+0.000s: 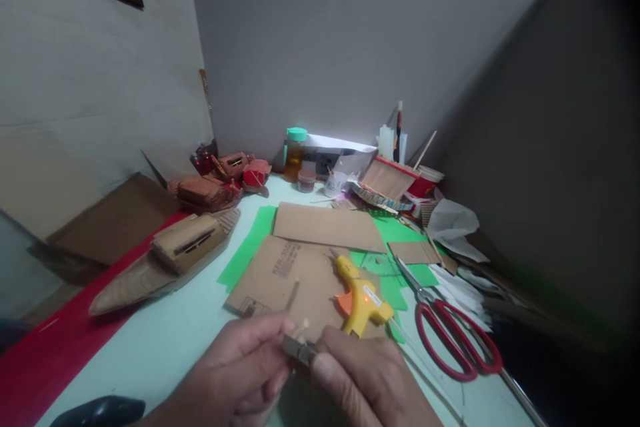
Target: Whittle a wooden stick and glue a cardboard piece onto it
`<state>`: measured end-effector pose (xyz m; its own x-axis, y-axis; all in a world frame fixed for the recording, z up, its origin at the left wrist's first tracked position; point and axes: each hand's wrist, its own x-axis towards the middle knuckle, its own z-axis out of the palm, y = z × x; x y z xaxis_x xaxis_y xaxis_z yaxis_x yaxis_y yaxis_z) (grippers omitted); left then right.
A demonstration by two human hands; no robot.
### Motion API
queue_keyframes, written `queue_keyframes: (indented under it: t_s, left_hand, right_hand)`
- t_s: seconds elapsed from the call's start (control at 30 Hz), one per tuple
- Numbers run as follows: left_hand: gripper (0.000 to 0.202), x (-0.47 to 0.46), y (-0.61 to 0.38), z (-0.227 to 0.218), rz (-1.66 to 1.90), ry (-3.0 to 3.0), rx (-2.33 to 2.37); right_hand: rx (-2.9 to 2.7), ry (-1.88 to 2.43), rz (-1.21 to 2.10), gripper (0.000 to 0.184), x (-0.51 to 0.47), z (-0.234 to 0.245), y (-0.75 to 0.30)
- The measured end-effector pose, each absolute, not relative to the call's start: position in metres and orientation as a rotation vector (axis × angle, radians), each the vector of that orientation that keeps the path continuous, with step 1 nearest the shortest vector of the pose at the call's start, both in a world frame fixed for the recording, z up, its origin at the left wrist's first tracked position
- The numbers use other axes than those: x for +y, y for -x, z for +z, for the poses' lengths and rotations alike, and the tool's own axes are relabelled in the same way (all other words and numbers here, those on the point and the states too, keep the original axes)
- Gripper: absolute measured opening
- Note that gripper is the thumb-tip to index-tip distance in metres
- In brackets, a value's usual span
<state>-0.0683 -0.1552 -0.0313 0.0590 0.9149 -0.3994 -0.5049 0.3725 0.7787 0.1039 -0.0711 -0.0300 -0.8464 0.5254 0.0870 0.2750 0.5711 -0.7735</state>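
My left hand (240, 360) is closed on a thin wooden stick (293, 297), which points up from between thumb and fingers. My right hand (367, 377) grips a short, flat grey metal tool (299, 349) whose end meets the left fingertips. Its exact kind is hard to make out. A small pale piece (302, 327) shows just above that metal end. Beneath and beyond both hands lies a printed cardboard sheet (315, 280). On it rests a yellow glue gun (363, 297), close to my right hand. Scissors with red handles (445, 333) lie farther right.
A cardboard model boat (175, 253) stands at left, with reddish-brown cardboard models (207, 190) behind it. Another cardboard piece (327, 225) lies over green sheets (255, 247). A jar with a turquoise lid (296, 153) stands by the wall. Crumpled paper (455, 223) lies at right.
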Motion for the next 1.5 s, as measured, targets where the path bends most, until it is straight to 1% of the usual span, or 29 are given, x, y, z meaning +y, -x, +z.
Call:
queue_keyframes:
  t_s: [0.07, 0.17, 0.23, 0.33, 0.4, 0.5, 0.6, 0.73, 0.9, 1.13, 1.2, 1.3, 1.33, 1.43, 1.5]
  left_hand:
    - [0.047, -0.157, 0.067, -0.031, 1.128, -0.533, 1.029]
    - [0.049, -0.160, 0.067, -0.033, 1.113, -0.553, 1.069]
    - [0.051, -0.162, 0.067, -0.036, 1.100, -0.581, 1.106]
    - [0.052, -0.165, 0.070, -0.041, 1.062, -0.649, 1.114]
    - [0.053, -0.164, 0.071, -0.043, 1.088, -0.633, 1.116]
    - [0.051, -0.160, 0.071, -0.041, 1.161, -0.584, 1.140]
    - [0.051, -0.159, 0.070, -0.037, 1.161, -0.633, 1.183]
    - [0.055, -0.164, 0.068, -0.034, 1.119, -0.754, 1.301]
    - [0.055, -0.165, 0.069, -0.034, 1.082, -0.834, 1.300]
    - [0.053, -0.164, 0.068, -0.036, 1.102, -0.612, 1.209]
    - [0.052, -0.167, 0.069, -0.040, 1.110, -0.560, 1.173]
    - [0.054, -0.170, 0.074, -0.046, 1.088, -0.504, 1.129]
    - [0.053, -0.169, 0.075, -0.047, 1.094, -0.493, 1.103]
    - [0.046, -0.164, 0.076, -0.046, 1.144, -0.504, 1.042]
    - [0.045, -0.160, 0.075, -0.043, 1.172, -0.560, 1.051]
  right_hand:
    - [-2.499, 0.654, 1.237, 0.046, -0.071, -0.029, -0.105]
    - [-2.474, 0.629, 1.267, 0.041, -0.070, -0.028, -0.105]
    - [-2.444, 0.691, 1.212, 0.042, -0.069, -0.026, -0.107]
    - [-2.315, 0.906, 1.066, 0.049, -0.066, -0.021, -0.112]
    - [-2.272, 0.989, 1.045, 0.051, -0.066, -0.016, -0.115]
    - [-2.392, 0.891, 1.144, 0.050, -0.069, -0.014, -0.113]
    - [-2.501, 0.744, 1.232, 0.049, -0.072, -0.018, -0.108]
    - [-2.497, 0.740, 1.269, 0.045, -0.074, -0.023, -0.105]
    - [-2.451, 0.781, 1.281, 0.041, -0.076, -0.021, -0.105]
    - [-2.397, 0.805, 1.306, 0.043, -0.072, -0.029, -0.106]
    - [-2.239, 0.920, 1.321, 0.046, -0.062, -0.030, -0.111]
    - [-1.801, 1.122, 1.335, 0.049, -0.049, -0.024, -0.119]
    - [-1.794, 1.121, 1.324, 0.048, -0.048, -0.020, -0.120]
    - [-2.132, 1.000, 1.331, 0.045, -0.056, -0.011, -0.116]
    - [-2.289, 0.904, 1.393, 0.044, -0.064, -0.007, -0.111]
